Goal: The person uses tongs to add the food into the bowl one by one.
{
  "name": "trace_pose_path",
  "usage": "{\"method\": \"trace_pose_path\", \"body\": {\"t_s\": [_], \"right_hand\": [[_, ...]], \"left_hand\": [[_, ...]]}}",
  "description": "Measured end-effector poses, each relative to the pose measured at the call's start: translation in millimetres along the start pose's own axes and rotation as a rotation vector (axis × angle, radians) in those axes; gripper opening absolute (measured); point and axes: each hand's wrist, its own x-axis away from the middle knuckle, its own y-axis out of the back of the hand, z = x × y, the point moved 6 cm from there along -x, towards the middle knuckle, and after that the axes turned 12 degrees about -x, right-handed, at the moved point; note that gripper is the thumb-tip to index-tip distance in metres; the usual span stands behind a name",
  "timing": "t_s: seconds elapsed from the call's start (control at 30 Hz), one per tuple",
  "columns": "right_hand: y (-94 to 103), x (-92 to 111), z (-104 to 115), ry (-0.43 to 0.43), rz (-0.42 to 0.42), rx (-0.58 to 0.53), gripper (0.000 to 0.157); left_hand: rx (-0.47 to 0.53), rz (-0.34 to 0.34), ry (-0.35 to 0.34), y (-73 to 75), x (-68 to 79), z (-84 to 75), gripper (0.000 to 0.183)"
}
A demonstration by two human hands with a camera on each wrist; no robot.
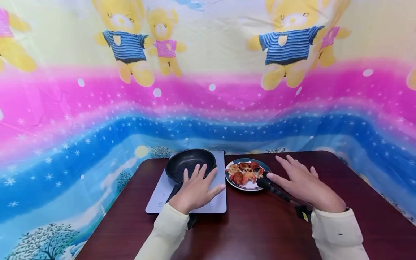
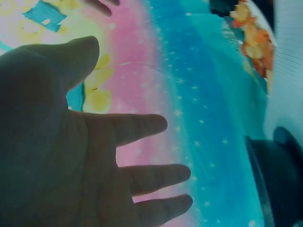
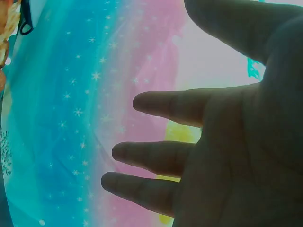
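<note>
My left hand (image 1: 197,189) is raised with fingers spread, overlapping the front of a black frying pan (image 1: 186,164) in the head view. The pan sits on a white induction cooktop (image 1: 219,202), its handle pointing toward me and partly hidden by the hand. My right hand (image 1: 300,180) is held up with straight, spread fingers, overlapping black-tipped tongs (image 1: 279,191). The tongs' tips lie over the right side of a plate (image 1: 240,186) of mixed food (image 1: 238,177), with lotus root slices among it. Both palms hold nothing in the wrist views.
Everything stands on a dark reddish-brown table (image 1: 253,231) with rounded far corners. Behind it hangs a cloth backdrop (image 1: 208,97) printed with bears and snowflakes, reaching round the sides.
</note>
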Motion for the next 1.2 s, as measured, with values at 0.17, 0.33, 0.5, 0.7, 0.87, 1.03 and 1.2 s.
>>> {"method": "trace_pose_path", "body": {"t_s": [0.17, 0.33, 0.5, 0.7, 0.87, 1.03, 1.2], "right_hand": [[6.2, 4.0, -13.2, -0.004, -0.006, 0.018, 0.094], [14.0, 6.6, -27.1, -0.01, -0.005, 0.041, 0.094], [21.5, 5.3, -36.5, -0.008, -0.012, 0.063, 0.094], [20.8, -0.3, -36.3, 0.012, -0.009, 0.061, 0.092], [13.6, -4.7, -35.6, 0.021, 0.011, 0.057, 0.091], [6.2, -10.2, -45.2, -0.006, 0.037, 0.083, 0.093], [-4.0, -20.3, -54.8, -0.012, 0.107, 0.081, 0.091]], "left_hand": [[-0.032, -0.014, 0.054, -7.8, 12.5, 14.6, 0.076], [-0.034, -0.045, 0.109, -14.5, 31.9, 30.4, 0.076], [-0.019, -0.081, 0.181, -21.4, 53.6, 46.0, 0.076], [0.097, -0.114, 0.256, -35.9, 76.2, 67.8, 0.078], [0.207, -0.193, 0.326, -47.3, 85.9, 85.8, 0.074], [0.362, -0.373, 0.397, -52.3, 90.6, 99.6, 0.059], [0.69, -0.442, 0.414, -62.9, 92.6, 108.2, 0.046]]}}
